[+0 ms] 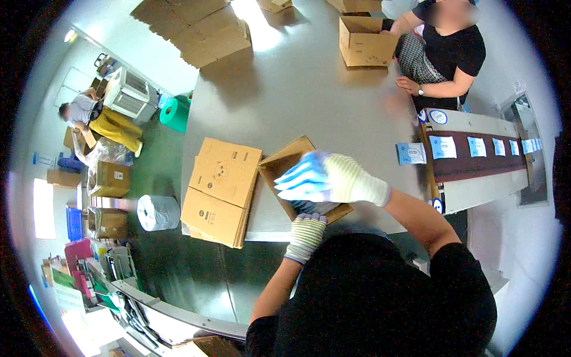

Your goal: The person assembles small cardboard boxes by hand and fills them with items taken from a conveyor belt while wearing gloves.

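An open cardboard box (340,213) stands tilted to my view at the table's near edge. My right hand (351,178), in a striped knit glove, is closed on several blue-and-white packets (302,177) over its opening; motion blurs them. More packets (315,206) show dimly inside the box. My left hand (307,237), gloved alike, grips the near side of the box, and its fingertips are partly hidden. Left of the box lies a stack of flattened cardboard boxes (220,187).
A conveyor (476,172) at the right carries a row of packets, and one packet (410,153) lies at its table end. Across the table (285,95), a person (452,65) sits by another open box (366,50). Folded cardboard (202,33) is piled far left.
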`<state>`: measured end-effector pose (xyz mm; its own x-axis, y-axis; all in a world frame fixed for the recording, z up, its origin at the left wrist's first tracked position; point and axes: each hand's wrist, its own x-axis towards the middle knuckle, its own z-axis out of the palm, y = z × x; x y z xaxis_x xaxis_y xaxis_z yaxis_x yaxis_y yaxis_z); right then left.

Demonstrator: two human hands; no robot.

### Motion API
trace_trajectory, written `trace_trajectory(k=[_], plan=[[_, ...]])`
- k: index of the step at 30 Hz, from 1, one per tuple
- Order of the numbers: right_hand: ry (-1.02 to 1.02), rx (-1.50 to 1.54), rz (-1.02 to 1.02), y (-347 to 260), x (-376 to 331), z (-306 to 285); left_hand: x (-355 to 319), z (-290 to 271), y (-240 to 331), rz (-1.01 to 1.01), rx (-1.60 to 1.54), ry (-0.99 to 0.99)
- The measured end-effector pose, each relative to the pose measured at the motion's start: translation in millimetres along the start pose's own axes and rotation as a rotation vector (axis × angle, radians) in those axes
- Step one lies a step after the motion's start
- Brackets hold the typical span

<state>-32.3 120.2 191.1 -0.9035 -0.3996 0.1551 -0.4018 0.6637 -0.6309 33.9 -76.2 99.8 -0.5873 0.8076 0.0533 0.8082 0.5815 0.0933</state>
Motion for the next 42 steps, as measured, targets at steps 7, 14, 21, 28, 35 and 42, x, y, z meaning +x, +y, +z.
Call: trace_trajectory(k=[7,14,21,28,35,42], plan=[[-0.051,-0.594,-0.055,53,28,119,-16,-4,4,-0.009,-0.012,0.04],[-0.661,-0.264,-0.031,-29,-65,57,-16,-11,-26,0.131,-0.097,-0.021],[-0.465,-0.448,0.083,-1,-33,76,-6,-34,-56,-0.017,-0.089,0.164],[0.411,-0.945,0.356,147,233,0,-68,-23,-117,-0.527,-0.049,0.289],[-0.339,-0.266,0.25,44,295,118,-180,40,-157,-1.482,-0.342,0.591],[-0.477,-0.13,0.407,52,236,193,-204,87,-187,-1.655,-1.147,0.888]])
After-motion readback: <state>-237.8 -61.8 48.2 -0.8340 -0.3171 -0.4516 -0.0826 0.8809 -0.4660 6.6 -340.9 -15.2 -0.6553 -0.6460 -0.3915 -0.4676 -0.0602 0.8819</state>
